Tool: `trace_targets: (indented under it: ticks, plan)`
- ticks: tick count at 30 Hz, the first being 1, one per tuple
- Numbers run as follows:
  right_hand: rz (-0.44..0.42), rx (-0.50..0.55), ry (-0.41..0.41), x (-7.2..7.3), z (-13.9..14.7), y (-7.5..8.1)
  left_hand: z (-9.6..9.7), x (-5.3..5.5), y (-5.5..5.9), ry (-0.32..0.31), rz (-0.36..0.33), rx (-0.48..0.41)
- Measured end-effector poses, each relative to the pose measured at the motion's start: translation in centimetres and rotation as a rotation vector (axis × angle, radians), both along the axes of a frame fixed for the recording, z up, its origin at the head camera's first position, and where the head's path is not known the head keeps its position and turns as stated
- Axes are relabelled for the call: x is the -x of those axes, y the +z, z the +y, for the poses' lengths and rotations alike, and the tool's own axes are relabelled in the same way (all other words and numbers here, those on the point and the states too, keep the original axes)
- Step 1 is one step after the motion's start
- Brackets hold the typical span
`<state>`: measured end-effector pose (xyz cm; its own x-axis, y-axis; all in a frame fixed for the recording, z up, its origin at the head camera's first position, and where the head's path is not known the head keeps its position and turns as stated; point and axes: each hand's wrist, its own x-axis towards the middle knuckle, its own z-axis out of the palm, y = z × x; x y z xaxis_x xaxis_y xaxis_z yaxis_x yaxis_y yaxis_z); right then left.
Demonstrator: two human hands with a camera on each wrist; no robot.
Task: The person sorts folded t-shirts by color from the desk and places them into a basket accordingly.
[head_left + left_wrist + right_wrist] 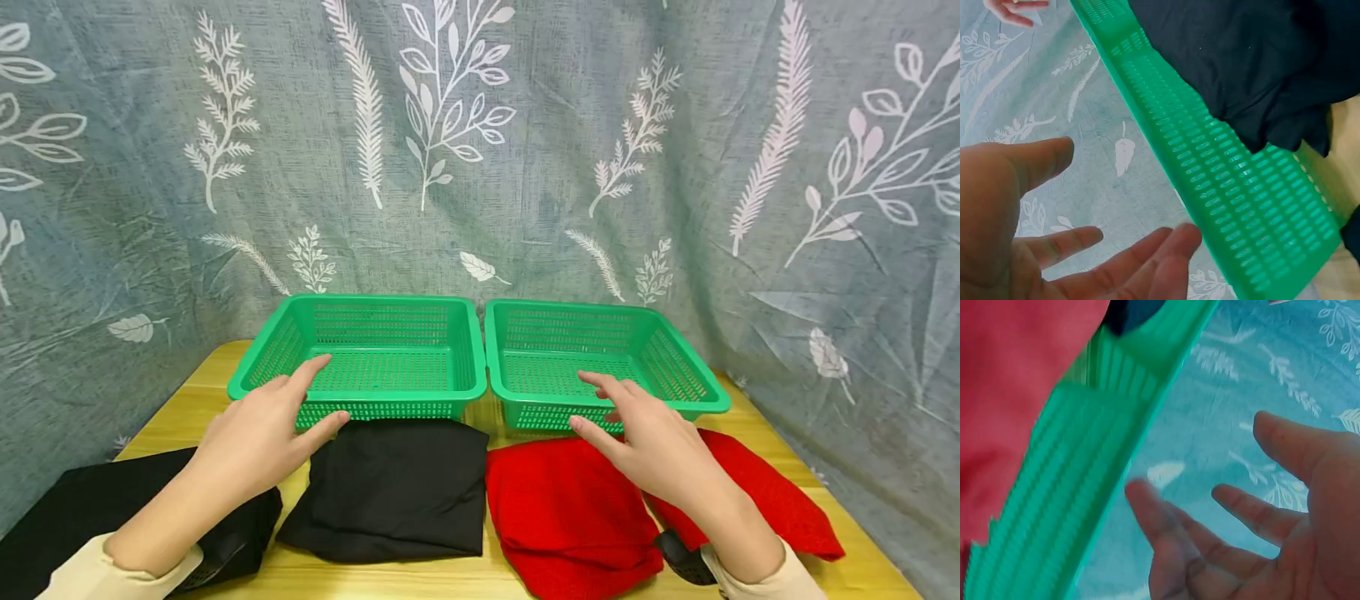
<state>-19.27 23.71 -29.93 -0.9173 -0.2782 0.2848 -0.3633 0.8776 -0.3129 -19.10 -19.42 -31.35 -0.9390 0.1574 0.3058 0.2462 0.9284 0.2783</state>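
A person's left hand (pixel 258 437) and right hand (pixel 654 433) hover empty, fingers loosely spread, black cloths (pixel 397 492) and red cloths (pixel 566 508) lying on a wooden table (pixel 420 581) beneath, green baskets (pixel 405 400) side by side behind.

The left hand (pixel 258 432) and the right hand (pixel 651 433) are raised in the air, well apart. The fingers (pixel 1124 264) are relaxed and a little bent, and each thumb (pixel 321 432) stands away from them. Both forearms (pixel 178 510) slant forward and inward.
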Motion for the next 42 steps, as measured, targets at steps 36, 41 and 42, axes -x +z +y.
trace_targets:
  ticks: [36, 41, 42]
  plan:
    - [-0.747, 0.226, 0.386, 1.4, -9.9, -5.5, -1.4, 0.3, -6.0, -0.214, -0.524, -0.232]
    - [-0.748, 0.236, 0.388, 1.2, -10.1, -5.7, -1.2, -0.2, -5.8, -0.212, -0.529, -0.204]
    - [-0.751, 0.242, 0.388, 1.1, -10.1, -5.8, -1.2, -0.3, -5.8, -0.213, -0.526, -0.199]
